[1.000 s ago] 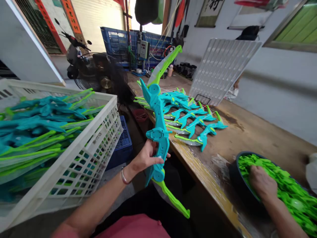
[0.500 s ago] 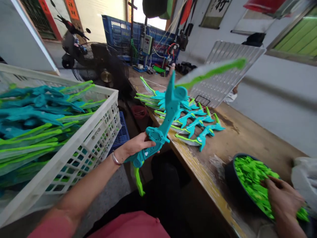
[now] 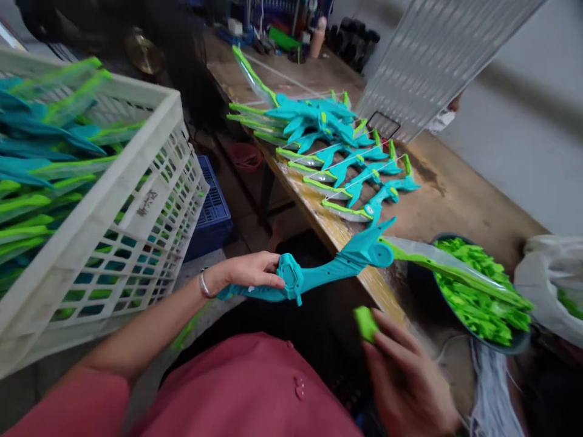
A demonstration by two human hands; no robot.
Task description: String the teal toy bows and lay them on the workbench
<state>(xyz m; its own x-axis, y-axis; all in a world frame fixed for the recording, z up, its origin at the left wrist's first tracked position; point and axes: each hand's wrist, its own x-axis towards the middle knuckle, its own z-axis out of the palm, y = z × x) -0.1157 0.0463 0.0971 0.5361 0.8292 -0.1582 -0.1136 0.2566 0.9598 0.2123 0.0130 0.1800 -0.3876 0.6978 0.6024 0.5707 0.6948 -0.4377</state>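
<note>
My left hand (image 3: 255,271) is closed around the grip of a teal toy bow (image 3: 323,274), held level over my lap. Its lime-green and clear limb (image 3: 455,267) reaches right, across the dark tub. At the lower right my right hand (image 3: 405,370), blurred, pinches a small lime-green plastic piece (image 3: 365,324) between thumb and fingers, apart from the bow. A dark tub (image 3: 421,291) on the table holds many similar lime-green pieces (image 3: 473,252). The bow's other end, left of my wrist, is partly hidden by my forearm.
Several teal toy bows (image 3: 359,164) with strings lie in a row on the wooden table (image 3: 464,194). A white crate (image 3: 136,212) full of bows stands left, beside a blue crate (image 3: 209,206). White strings (image 3: 494,388) hang below the tub. A white bag (image 3: 546,267) sits far right.
My right hand has come out of the tub with a lime-green piece and moved left, close to my body. The bow has swung from upright to nearly level. The view has tilted downward.
</note>
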